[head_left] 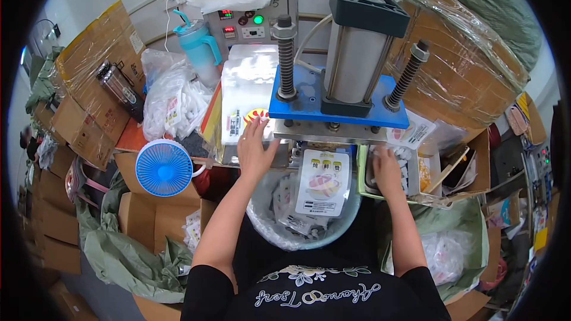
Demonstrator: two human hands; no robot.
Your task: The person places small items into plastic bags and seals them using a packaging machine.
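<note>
My left hand (256,150) lies with fingers spread on the front edge of a stack of printed clear plastic pouches (242,86), left of a press (339,104) with a blue plate and a grey cylinder. My right hand (386,169) reaches into a green-edged tray (361,172), near small pale parts (405,163). Its fingers look stretched out, though their tips are partly hidden and I make out nothing held. Between my hands, a printed white pouch (323,183) hangs from below the press over a round tub (342,235) with more pouches inside.
A blue fan (163,167) stands at the left, near a turquoise jug (196,47) and a thermos (121,90). Behind the press sits a control box (279,9). Cardboard boxes (151,220) and green sacks (122,261) crowd both sides. Papers (470,169) fill a box at the right.
</note>
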